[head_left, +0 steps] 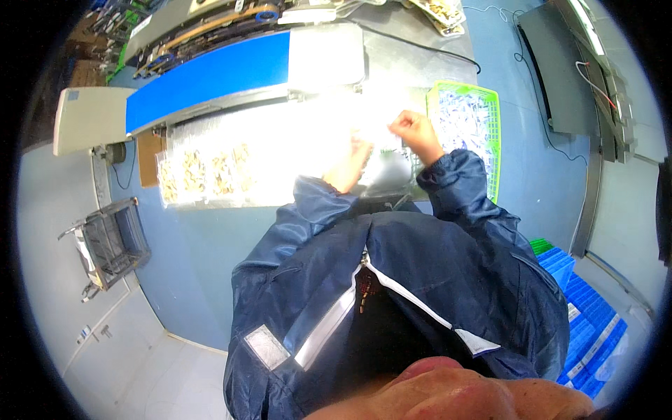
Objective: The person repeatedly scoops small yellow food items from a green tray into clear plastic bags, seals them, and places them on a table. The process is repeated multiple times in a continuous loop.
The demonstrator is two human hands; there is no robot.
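My right hand [416,134] is over the brightly lit work surface, beside a green basket. Its thumb and fingers are pinched together, and what they hold, if anything, is lost in the glare. My left hand [355,162] reaches over the same surface, a little left of the right one. Strong light washes out its fingers, so their grip cannot be read. Between my wrists, near the front edge, sits a blurred greyish shiny thing [389,173]. The green basket [497,133] holds many small white and blue pieces [462,122].
Small brownish pieces [203,171] lie in clear packaging at the surface's left. Behind runs a conveyor with a blue belt [217,77]. A black cable [420,47] crosses the metal table. Blue crates [591,329] are stacked at right; a metal-framed cart [108,241] stands left.
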